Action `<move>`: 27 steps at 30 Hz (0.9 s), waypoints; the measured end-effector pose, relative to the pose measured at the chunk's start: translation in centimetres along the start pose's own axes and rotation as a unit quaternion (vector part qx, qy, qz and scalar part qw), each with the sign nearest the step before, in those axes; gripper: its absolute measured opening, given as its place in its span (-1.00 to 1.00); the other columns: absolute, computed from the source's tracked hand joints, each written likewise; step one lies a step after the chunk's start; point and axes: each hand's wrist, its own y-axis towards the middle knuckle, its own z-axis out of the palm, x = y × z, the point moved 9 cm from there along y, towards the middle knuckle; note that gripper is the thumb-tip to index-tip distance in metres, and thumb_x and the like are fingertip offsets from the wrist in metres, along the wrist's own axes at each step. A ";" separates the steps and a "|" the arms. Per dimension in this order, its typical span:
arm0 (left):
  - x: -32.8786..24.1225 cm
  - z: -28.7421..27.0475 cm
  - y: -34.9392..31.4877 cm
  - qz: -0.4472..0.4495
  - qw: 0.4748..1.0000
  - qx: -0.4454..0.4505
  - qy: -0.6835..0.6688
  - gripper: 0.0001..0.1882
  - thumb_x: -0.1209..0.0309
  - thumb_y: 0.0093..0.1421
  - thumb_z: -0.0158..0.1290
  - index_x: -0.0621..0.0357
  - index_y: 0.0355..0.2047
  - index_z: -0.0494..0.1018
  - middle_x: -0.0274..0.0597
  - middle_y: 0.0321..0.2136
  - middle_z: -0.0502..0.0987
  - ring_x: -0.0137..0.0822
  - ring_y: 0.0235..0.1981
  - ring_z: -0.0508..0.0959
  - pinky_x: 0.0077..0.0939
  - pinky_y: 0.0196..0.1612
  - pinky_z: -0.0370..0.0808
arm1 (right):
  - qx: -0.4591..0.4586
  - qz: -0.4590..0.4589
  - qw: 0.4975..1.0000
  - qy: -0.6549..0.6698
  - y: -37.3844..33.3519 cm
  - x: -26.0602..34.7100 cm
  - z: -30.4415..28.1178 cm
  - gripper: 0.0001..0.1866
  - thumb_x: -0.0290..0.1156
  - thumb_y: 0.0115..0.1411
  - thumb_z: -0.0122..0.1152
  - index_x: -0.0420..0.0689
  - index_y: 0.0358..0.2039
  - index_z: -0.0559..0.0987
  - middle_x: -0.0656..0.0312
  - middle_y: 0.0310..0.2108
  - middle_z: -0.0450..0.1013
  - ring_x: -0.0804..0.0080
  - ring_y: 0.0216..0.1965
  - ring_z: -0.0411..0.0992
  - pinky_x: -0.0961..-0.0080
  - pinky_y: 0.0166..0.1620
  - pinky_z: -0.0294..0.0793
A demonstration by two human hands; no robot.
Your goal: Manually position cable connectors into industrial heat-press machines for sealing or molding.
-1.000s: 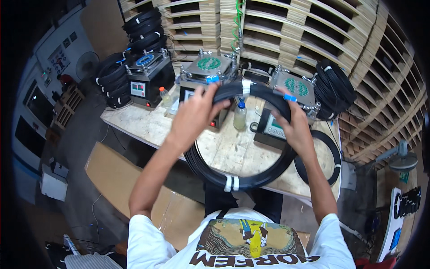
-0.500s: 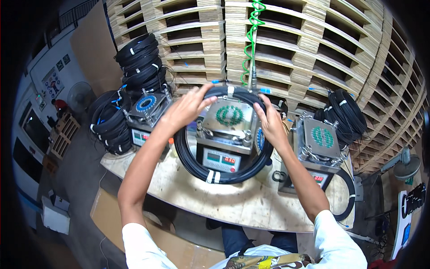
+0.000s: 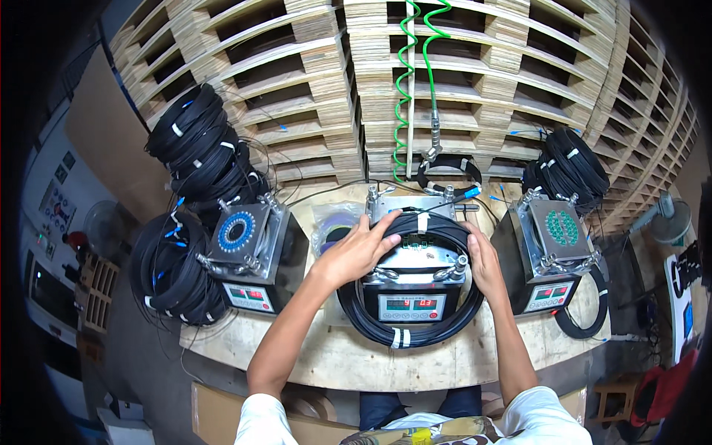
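Observation:
A coil of black cable [image 3: 451,331], bound with white tape, hangs tilted before the middle polishing-type machine [image 3: 411,285]. My left hand [image 3: 357,251] grips its upper left, fingers over the strands and thumb below. On the upper right side, the fingers of my right hand [image 3: 483,259] are wrapped round the same coil. Through its opening show the machine's lit panel, metal clamps and part of a steel plate with green connectors. The coil's top hides much of that plate. A blue-tipped cable end [image 3: 472,193] lies behind, right of the plate.
Similar machines stand left [image 3: 241,241] and right [image 3: 560,233] on the wooden table [image 3: 297,356]. Stacked black coils [image 3: 196,141] rise at the left, more coils [image 3: 569,170] at the back right. A green spiral air hose [image 3: 404,96] hangs before wooden pallets.
My view has shifted, so the table sits lower and further right. Both hands still hold the coil in front of the middle machine. The plate is now more covered by the coil's top.

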 end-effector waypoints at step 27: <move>-3.3 -0.6 0.1 0.163 0.942 -0.292 -0.012 -0.71 0.18 0.35 0.04 -0.07 -0.04 0.63 -0.14 -0.07 0.56 -0.03 0.05 0.49 -0.09 0.09 0.39 | -0.146 0.054 0.974 0.165 4.4 -3.9 -3.7 -0.66 -0.58 0.16 0.08 -0.31 -0.05 0.62 0.38 -0.54 0.45 0.69 -0.53 0.35 0.70 -0.45 0.32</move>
